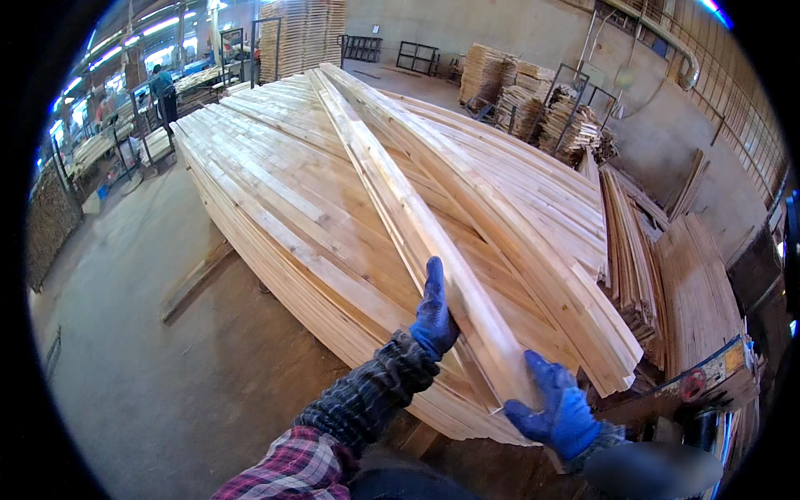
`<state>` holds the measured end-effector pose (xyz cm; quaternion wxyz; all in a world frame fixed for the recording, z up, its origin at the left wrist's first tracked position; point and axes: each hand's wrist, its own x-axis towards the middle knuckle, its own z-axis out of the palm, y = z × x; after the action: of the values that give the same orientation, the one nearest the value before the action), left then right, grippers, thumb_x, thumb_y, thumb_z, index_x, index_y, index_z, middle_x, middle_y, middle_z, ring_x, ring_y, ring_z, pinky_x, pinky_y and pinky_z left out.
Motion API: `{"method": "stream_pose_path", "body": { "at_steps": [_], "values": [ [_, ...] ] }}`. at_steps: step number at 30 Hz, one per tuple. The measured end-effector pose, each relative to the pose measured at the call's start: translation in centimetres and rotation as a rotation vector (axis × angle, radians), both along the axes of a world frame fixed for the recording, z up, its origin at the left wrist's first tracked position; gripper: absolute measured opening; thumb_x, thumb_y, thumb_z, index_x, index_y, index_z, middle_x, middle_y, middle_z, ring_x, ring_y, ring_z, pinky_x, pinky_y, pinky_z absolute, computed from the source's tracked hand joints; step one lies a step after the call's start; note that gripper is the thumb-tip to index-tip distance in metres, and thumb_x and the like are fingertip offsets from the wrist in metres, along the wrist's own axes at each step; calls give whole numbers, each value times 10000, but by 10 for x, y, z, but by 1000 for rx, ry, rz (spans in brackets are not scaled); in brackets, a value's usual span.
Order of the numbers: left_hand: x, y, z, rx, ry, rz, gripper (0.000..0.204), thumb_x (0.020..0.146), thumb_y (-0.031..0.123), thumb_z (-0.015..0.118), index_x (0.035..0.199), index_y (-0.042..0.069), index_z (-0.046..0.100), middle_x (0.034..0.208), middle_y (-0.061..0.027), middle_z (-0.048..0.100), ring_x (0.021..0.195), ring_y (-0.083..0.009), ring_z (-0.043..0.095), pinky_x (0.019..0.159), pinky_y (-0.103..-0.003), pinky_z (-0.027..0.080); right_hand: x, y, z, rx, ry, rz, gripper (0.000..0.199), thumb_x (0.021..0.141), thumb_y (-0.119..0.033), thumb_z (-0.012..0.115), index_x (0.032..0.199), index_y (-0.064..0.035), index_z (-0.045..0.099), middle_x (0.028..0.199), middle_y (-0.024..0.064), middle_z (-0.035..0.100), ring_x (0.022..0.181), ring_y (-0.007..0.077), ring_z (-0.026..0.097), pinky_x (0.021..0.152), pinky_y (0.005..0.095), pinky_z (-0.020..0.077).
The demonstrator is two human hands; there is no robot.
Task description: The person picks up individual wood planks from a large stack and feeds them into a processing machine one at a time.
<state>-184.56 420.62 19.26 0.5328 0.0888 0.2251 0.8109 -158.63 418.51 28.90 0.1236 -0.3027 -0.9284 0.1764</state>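
A long pale wooden board point(417, 208) lies lengthwise over a wide stack of planks point(275, 179), its near end toward me. My left hand point(435, 315), in a blue glove, grips the board's left edge with the thumb pointing up along its side; the other fingers are hidden beneath or behind the wood. At the near end my right hand point(557, 408), also blue-gloved, is closed around the board's end corner. Next to it on the right lies another group of long boards point(517, 250), with a gap between that widens toward me.
More planks point(635, 258) lean at the right, beside a machine part with a red round knob point(692, 384). Timber piles point(487, 75) stand by the back wall. A loose beam point(197, 282) lies on the floor at left. A person point(163, 90) stands far left.
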Motion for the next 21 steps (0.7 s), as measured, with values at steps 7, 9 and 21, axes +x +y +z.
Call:
{"method": "stream_pose_path", "body": {
  "at_steps": [7, 9, 21],
  "values": [
    [-9, -15, -1, 35, -4, 1, 476, 926, 441, 676, 1218, 84, 557, 1075, -109, 641, 989, -259, 645, 915, -439, 544, -32, 47, 48, -644, 90, 56, 410, 947, -341, 686, 1145, 17, 694, 1058, 111, 712, 993, 139, 641, 890, 310, 516],
    [-2, -30, -3, 115, 11, -25, 470, 926, 440, 674, 1192, 64, 580, 1044, -116, 662, 969, -264, 659, 930, -433, 542, -67, 83, 49, -744, 65, 116, 628, 940, -435, 666, 1431, -81, 499, 1309, 81, 603, 1153, 172, 569, 1001, 369, 460],
    [128, -133, -52, 135, 54, -748, 749, 864, 375, 773, 1431, 50, 407, 1287, -146, 587, 1189, -254, 577, 994, -378, 515, -208, 43, -34, -393, -28, 254, 1062, 746, -476, 788, 1564, -100, 226, 1455, 310, 400, 1309, 424, 455, 1109, 441, 368]
  ]
}}
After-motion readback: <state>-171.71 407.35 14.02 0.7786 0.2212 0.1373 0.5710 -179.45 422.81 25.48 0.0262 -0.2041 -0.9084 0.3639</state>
